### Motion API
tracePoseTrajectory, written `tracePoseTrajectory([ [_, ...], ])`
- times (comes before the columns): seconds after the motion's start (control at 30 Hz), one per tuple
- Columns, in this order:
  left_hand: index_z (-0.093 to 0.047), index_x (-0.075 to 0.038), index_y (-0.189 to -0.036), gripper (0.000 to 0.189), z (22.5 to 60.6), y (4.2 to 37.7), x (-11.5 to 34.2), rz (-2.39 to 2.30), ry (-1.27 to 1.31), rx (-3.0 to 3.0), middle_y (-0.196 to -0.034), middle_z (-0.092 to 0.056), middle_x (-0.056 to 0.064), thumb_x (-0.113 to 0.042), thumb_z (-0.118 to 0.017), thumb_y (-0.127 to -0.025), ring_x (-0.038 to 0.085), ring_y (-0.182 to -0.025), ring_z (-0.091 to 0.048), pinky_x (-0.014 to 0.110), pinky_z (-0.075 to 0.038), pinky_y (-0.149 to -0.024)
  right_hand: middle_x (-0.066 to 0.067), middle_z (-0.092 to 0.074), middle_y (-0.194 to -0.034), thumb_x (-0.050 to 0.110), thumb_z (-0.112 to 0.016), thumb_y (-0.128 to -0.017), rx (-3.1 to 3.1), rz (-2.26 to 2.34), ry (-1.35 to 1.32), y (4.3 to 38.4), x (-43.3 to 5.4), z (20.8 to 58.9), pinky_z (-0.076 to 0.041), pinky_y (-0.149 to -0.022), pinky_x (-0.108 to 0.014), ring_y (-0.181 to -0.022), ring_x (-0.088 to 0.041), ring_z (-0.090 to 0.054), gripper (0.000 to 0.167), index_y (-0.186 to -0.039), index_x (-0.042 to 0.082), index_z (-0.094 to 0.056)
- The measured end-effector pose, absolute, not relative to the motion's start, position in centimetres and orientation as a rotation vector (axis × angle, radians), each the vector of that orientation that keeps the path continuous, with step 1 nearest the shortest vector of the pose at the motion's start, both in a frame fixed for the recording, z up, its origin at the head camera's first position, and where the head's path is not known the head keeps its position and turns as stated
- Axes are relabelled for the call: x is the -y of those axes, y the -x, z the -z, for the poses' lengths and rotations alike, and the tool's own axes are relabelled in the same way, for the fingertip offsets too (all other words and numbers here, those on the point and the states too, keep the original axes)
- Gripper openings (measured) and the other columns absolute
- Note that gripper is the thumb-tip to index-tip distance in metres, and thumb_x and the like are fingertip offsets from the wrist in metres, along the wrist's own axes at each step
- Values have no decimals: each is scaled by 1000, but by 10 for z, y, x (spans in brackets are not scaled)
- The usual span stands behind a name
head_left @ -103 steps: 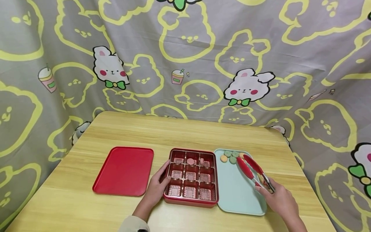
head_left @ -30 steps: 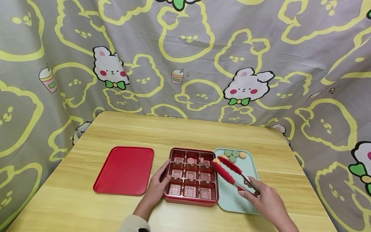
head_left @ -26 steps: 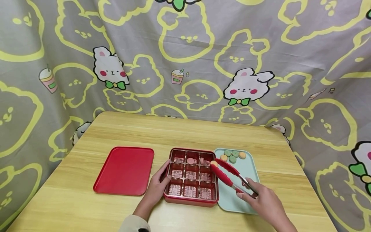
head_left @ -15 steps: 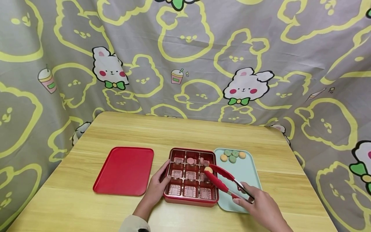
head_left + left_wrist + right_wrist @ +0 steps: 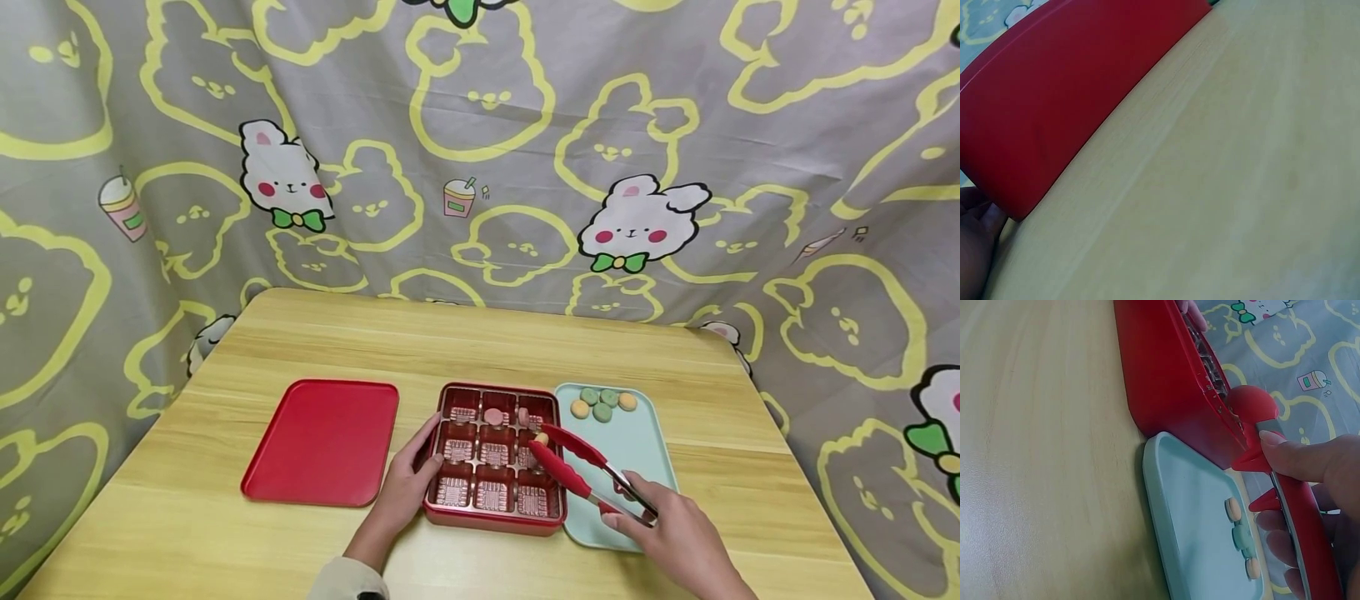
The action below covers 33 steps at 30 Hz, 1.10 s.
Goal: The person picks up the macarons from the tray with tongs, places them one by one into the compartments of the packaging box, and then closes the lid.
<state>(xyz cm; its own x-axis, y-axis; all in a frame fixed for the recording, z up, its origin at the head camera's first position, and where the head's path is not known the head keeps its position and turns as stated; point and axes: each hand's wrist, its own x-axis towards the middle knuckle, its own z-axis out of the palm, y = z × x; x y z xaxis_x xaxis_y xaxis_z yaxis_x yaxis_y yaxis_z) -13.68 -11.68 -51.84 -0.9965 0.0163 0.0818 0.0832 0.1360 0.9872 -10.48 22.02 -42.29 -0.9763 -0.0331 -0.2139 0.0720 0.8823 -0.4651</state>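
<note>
My right hand [image 5: 678, 529] grips a pair of red-tipped metal tongs [image 5: 561, 473]. Between the tong tips is an orange macaron [image 5: 542, 438], over the middle compartment of the right column in a red divided box [image 5: 495, 527]. My left hand [image 5: 405, 482] holds the box at its left side, thumb over the rim and fingers along the outer wall. A pink macaron [image 5: 492, 417] lies in the back middle compartment. Another pink macaron [image 5: 523, 416] stands on edge in the back right one. In the right wrist view the tongs [image 5: 1302, 531] hide the macaron they hold.
A pale green tray [image 5: 622, 500] touches the box's right side. At its back lie several green macarons [image 5: 602, 412] and two orange macarons [image 5: 580, 408]. A red lid [image 5: 322, 442] lies flat at the left. A patterned curtain [image 5: 495, 125] hangs behind the wooden table [image 5: 480, 333].
My right hand has brought the tongs left from the tray to the box with an orange macaron. Over the last half second that macaron has tilted in the tips. My left hand stays put.
</note>
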Motion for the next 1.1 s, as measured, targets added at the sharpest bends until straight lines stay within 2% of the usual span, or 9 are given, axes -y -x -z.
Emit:
tracePoseTrajectory([
  [0.3,-40,-28,-144,58,518,137,117,2006,103,2333,-150,-35,5,-5,-54,-92,24,-139,-28,45,-22,-112,5,-52,-68,44,-77,-71,-2868,726,-6,104,-219,422,-32,-51,-24,-64,-13,-42,71,-129,7,-59],
  [0.63,-39,-23,-145,58,516,137,117,2021,87,2347,-151,-34,8,-4,-53,-92,25,-140,-27,44,-22,-112,1,-46,-65,50,-74,-73,-2895,726,4,109,-229,424,-32,-51,-24,-64,-14,-42,77,-133,4,-54],
  [0.8,-39,-28,-144,58,522,138,117,2021,105,2328,-150,-34,7,-7,-54,-92,26,-139,-27,48,-21,-112,-1,-51,-71,54,-72,-73,-2927,714,12,115,-239,427,-32,-52,-26,-65,-16,-44,81,-132,2,-54],
  [0.97,-39,-28,-145,58,522,137,117,2020,100,2334,-150,-35,7,-7,-54,-93,26,-137,-32,36,-29,-109,-10,-64,-87,55,-72,-73,-2969,729,5,118,-246,431,-35,-56,-29,-72,-20,-50,81,-130,-1,-55],
  [1.1,-38,-26,-145,58,522,138,117,2022,107,2330,-150,-35,8,-5,-53,-93,27,-136,-33,24,-31,-105,-15,-66,-91,54,-71,-74,-2979,730,6,120,-250,434,-37,-58,-31,-73,-22,-53,81,-129,-3,-54],
])
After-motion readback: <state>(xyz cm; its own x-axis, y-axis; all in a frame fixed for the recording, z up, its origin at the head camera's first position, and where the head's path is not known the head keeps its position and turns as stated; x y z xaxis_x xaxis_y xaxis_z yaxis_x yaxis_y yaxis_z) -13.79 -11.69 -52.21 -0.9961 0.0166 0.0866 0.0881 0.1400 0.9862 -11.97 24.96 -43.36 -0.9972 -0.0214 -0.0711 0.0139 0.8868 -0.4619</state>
